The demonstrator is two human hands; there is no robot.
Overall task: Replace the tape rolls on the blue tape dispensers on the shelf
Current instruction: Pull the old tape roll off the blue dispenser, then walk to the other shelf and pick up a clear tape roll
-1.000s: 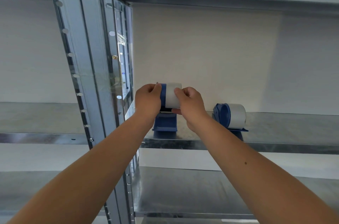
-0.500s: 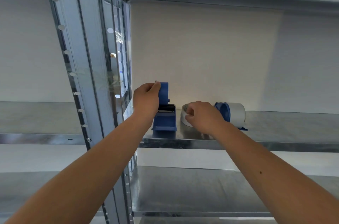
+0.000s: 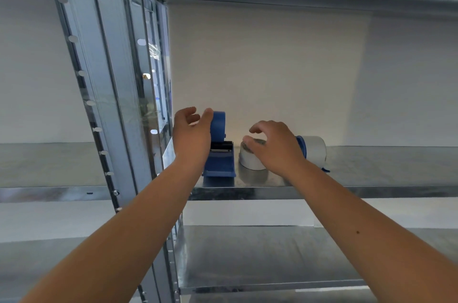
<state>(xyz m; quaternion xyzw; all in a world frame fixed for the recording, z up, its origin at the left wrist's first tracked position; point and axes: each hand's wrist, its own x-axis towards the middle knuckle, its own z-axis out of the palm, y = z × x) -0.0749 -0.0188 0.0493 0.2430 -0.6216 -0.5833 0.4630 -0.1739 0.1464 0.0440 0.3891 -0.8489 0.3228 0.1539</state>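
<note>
**Left dispenser bare, loose roll on shelf, both hands free**

My left hand [image 3: 192,134] is relaxed and holds nothing. It sits just beside the upright flange of the left dispenser [image 3: 219,161]; can't tell if the thumb touches it. My right hand [image 3: 275,146] is spread over the loose roll [image 3: 250,161], gripping nothing; fingertip contact unclear.

The loose roll lies flat on the shelf [image 3: 247,192], between the left dispenser and the right dispenser [image 3: 301,147]. The right one carries a white roll [image 3: 314,151].

My read: hub on the left unit is empty, so loading is the open step.

How I'd do it:
- left hand pins the base so the unit can't skate on bare metal
- right hand takes the roll by its rim, not the sticky face
- stand it up, line the core with the hub, push on square
- tape end faces the cutter
- stay back from the shelf's front edge
</note>
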